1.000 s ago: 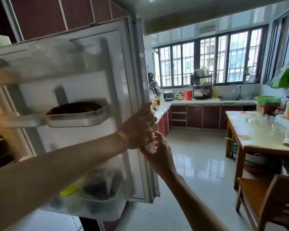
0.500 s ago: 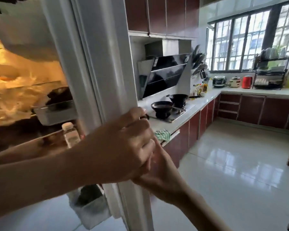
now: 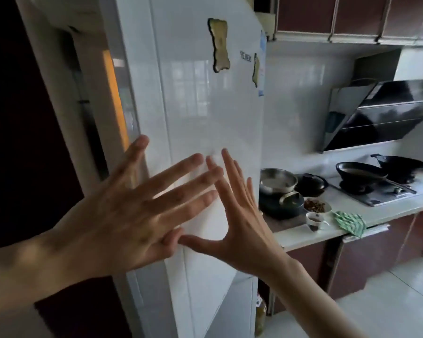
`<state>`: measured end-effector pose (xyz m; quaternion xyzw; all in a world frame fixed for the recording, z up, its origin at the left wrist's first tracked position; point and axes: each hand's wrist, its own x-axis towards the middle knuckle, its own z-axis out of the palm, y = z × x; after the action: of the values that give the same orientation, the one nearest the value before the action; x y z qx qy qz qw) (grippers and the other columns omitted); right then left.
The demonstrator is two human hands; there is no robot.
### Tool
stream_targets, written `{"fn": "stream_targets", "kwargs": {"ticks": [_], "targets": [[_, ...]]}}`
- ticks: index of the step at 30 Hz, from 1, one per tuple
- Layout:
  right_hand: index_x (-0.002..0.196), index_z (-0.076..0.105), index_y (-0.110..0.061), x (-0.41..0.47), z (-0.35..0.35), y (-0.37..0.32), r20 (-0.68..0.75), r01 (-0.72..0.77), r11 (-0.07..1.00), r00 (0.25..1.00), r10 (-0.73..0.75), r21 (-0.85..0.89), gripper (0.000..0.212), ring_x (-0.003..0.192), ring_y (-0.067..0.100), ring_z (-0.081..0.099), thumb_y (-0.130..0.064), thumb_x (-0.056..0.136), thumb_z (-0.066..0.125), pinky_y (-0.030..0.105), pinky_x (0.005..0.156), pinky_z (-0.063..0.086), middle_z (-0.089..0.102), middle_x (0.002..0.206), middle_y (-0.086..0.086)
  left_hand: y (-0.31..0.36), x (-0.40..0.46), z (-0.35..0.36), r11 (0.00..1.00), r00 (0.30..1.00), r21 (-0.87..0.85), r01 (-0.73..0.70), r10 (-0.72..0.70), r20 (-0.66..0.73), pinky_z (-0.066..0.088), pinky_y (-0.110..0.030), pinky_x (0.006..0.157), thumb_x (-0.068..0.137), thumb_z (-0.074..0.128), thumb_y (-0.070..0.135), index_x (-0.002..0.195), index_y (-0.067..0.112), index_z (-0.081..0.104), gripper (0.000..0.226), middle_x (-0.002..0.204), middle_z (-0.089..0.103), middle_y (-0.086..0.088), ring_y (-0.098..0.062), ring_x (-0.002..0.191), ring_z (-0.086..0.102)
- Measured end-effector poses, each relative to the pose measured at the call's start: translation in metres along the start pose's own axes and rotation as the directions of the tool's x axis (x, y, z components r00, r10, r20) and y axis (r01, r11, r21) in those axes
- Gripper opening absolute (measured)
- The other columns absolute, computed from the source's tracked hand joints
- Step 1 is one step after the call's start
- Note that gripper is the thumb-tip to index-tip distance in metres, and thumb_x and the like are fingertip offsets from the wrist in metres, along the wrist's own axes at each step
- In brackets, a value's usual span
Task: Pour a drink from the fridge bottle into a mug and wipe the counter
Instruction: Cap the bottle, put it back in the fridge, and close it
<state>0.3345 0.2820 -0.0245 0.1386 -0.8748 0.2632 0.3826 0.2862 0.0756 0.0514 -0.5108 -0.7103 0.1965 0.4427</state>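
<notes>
The white fridge door [image 3: 205, 113] stands almost shut, with a thin lit gap along its left edge. My left hand [image 3: 132, 215] lies flat on the door's front, fingers spread. My right hand [image 3: 239, 215] presses beside it, fingers together and thumb out, touching my left fingertips. Neither hand holds anything. A small white cup [image 3: 314, 219] with dark contents stands on the white counter [image 3: 352, 225] to the right. A green striped cloth [image 3: 349, 222] hangs over the counter's front edge. No bottle shows.
On the counter sit a steel pot [image 3: 277, 182], a dark lidded pot [image 3: 310, 182], a bowl of brown food [image 3: 316, 206] and a hob with a black pan [image 3: 359, 170] and a wok [image 3: 401, 164]. A black extractor hood [image 3: 381, 115] juts out above. White tiled floor lies lower right.
The fridge door has swung from wide open to nearly closed. Both hands let go of its edge and now press flat on its front. The view has turned left toward the fridge.
</notes>
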Motion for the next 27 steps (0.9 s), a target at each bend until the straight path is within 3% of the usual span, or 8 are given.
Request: {"fn": "stream_targets", "kwargs": {"ticks": [2,4,8,13,16,23,27], "targets": [[0.159,-0.007,-0.039,0.033,0.014,0.003,-0.005,0.031,0.994,0.999,-0.032,-0.102,0.12,0.154,0.023,-0.018,-0.078,0.074,0.068,0.07,0.118,0.005,-0.021,0.167,-0.005,-0.02,-0.012,0.013,0.993,0.993,0.111,-0.045,0.057,-0.105,0.001,-0.067,0.118,0.094,0.042,0.045,0.159,0.022,0.019,0.072,0.166,0.018,-0.01,-0.033,0.151,0.023],[0.159,-0.006,-0.039,0.059,0.025,0.007,-0.012,0.055,0.986,0.998,-0.058,-0.156,0.124,0.154,0.026,-0.02,-0.084,0.069,0.066,0.072,0.117,0.004,-0.024,0.167,-0.003,-0.041,-0.024,0.03,0.979,0.994,0.194,-0.061,0.077,-0.074,-0.006,-0.069,0.115,0.097,0.039,0.048,0.159,0.019,0.019,0.071,0.167,0.011,-0.011,-0.031,0.153,0.011],[0.159,-0.007,-0.042,0.099,0.056,0.014,-0.003,0.035,0.988,0.999,-0.036,-0.153,0.126,0.153,0.03,-0.02,-0.087,0.066,0.065,0.072,0.117,0.002,-0.027,0.166,-0.005,-0.072,-0.038,0.069,0.973,0.995,0.222,0.056,-0.036,-0.094,-0.009,-0.068,0.115,0.095,0.04,0.047,0.159,0.016,0.017,0.075,0.168,0.009,-0.011,-0.03,0.154,0.009],[0.153,-0.015,-0.053,0.123,0.095,0.036,-0.027,-0.161,0.985,0.987,0.159,-0.062,0.123,0.154,0.036,-0.013,-0.081,0.068,0.069,0.066,0.118,0.001,-0.028,0.165,-0.009,-0.105,-0.056,0.119,0.933,0.95,0.189,0.306,-0.285,-0.131,-0.001,-0.065,0.119,0.096,0.035,0.056,0.159,0.012,0.016,0.078,0.168,0.007,-0.012,-0.031,0.154,0.009],[0.153,-0.016,-0.052,0.138,0.114,0.053,0.001,-0.197,0.972,0.98,0.199,-0.129,0.121,0.153,0.04,-0.008,-0.074,0.072,0.071,0.069,0.118,0.005,-0.029,0.165,-0.008,-0.119,-0.056,0.155,0.891,0.906,0.172,0.42,-0.403,-0.127,0.0,-0.066,0.119,0.095,0.032,0.066,0.159,0.008,0.011,0.089,0.167,0.004,-0.017,-0.034,0.154,0.006],[0.15,-0.022,-0.054,0.168,0.149,0.101,0.007,-0.322,0.882,0.938,0.346,-0.344,0.123,0.149,0.054,0.0,-0.057,0.078,0.077,0.076,0.114,0.011,-0.036,0.161,-0.007,-0.144,-0.052,0.235,0.866,0.869,0.071,0.494,-0.494,-0.022,0.009,-0.066,0.119,0.088,0.028,0.08,0.158,0.003,0.009,0.107,0.165,0.001,-0.026,-0.041,0.153,0.001],[0.15,-0.021,-0.055,0.184,0.165,0.124,0.057,-0.343,0.874,0.921,0.385,-0.343,0.12,0.149,0.053,-0.008,-0.063,0.077,0.075,0.078,0.112,0.009,-0.042,0.158,-0.009,-0.153,-0.046,0.282,0.824,0.821,0.007,0.567,-0.566,0.07,0.007,-0.058,0.122,0.083,0.016,0.084,0.158,0.004,0.001,0.111,0.165,-0.007,-0.025,-0.038,0.153,-0.005]]}}
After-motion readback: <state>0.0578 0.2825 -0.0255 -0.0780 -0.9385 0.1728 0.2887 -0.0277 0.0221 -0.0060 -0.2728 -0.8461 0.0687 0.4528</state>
